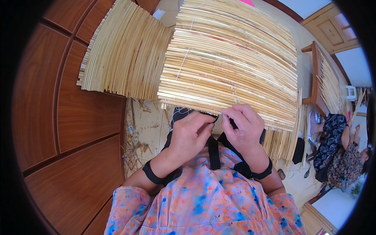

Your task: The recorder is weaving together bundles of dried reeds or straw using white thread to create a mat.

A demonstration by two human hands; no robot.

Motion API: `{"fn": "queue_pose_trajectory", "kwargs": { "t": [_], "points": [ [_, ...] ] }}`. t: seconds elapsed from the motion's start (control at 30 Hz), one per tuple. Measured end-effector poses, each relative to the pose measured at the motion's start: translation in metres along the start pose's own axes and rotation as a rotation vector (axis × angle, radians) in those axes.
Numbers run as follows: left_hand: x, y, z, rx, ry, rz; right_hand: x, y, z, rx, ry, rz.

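A mat of pale thin sticks (229, 58), crossed by fine white threads, lies in front of me with its near edge over my lap. My left hand (190, 135) is closed in a pinch just below that edge; what its fingertips hold is too small to make out. My right hand (244, 127) pinches at the edge, a little right of the left one, on what looks like fine white thread. Loose white thread (176, 113) hangs beside my left hand.
Another stick mat (117, 58) lies at left against wooden panels (47, 98). Stick scraps (141, 145) litter the floor. At right are stick bundles (280, 147), a wooden bench (316, 72), a white stool (349, 93) and a seated person (340, 168) holding sticks.
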State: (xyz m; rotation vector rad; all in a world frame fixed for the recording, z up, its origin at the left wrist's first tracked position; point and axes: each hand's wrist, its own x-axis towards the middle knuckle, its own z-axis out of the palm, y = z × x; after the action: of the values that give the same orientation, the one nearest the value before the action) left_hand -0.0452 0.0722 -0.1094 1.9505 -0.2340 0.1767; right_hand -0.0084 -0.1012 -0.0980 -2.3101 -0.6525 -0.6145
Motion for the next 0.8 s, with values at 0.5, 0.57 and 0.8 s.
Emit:
{"fn": "queue_pose_trajectory", "kwargs": {
  "t": [0.5, 0.57, 0.8],
  "points": [
    [-0.0023, 0.0017, -0.0007, -0.068, 0.004, -0.081, 0.006, -0.0025, 0.0042, 0.026, 0.022, 0.003],
    [-0.0029, 0.0029, -0.0026, -0.062, -0.026, -0.098, 0.0062, -0.0028, 0.0053, 0.022, 0.025, 0.008],
    [-0.0026, 0.0024, -0.002, -0.058, -0.007, -0.081, 0.0061, -0.0052, 0.0074, 0.006, 0.039, 0.039]
  ]
}}
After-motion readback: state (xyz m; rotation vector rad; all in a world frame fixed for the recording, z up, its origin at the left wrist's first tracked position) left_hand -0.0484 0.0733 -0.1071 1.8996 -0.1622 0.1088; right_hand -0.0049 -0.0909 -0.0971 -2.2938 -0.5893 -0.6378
